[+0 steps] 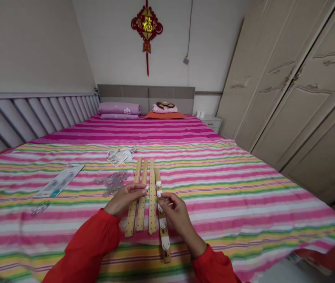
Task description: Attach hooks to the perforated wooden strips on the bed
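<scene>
Several wooden strips (pixel 152 212) dotted with small dark holes lie side by side on the striped bedspread. The rightmost strip (pixel 167 257) carries a row of white hooks (pixel 163 224). My right hand (pixel 176 212) is closed at that strip, thumb and fingers pinching at a white hook (pixel 159 193) in its upper part. Over the strips to the left, my left hand (pixel 126 198) is closed in a pinch. A small pale piece (pixel 147 188) shows at its fingertips, too small to name. Left of that hand lies a pile of small clear packets (pixel 116 181).
Torn clear packaging (pixel 120 156) lies beyond the packets. A flat blister pack (pixel 61 181) and thin wire-like loops (pixel 40 208) are farther left. Folded bedding (pixel 119 109) sits by the headboard (pixel 126 91). A slatted rail (pixel 37 118) runs along the left; wardrobes (pixel 299 102) stand right.
</scene>
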The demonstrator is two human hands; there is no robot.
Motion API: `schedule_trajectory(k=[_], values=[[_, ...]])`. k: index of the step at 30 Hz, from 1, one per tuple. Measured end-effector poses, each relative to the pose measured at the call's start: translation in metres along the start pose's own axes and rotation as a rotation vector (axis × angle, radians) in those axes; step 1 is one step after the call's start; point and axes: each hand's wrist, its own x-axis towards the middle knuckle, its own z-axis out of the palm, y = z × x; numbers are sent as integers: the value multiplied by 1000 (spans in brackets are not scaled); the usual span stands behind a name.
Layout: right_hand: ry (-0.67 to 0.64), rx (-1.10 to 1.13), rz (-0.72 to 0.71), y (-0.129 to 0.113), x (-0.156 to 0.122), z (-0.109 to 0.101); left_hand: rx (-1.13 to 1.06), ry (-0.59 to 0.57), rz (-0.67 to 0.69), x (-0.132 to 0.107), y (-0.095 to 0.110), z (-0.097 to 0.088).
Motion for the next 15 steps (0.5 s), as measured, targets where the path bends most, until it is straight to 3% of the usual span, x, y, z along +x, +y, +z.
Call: schedule_trajectory(k=[4, 8, 15], values=[[-97, 101, 10, -8, 2, 8, -256, -118, -106, -9, 3, 23], [-121, 222, 48, -12, 2, 9, -418, -143, -185, -10, -4, 35], [-36, 156, 52, -13, 8, -5, -349, -91, -265, -8, -15, 44]])
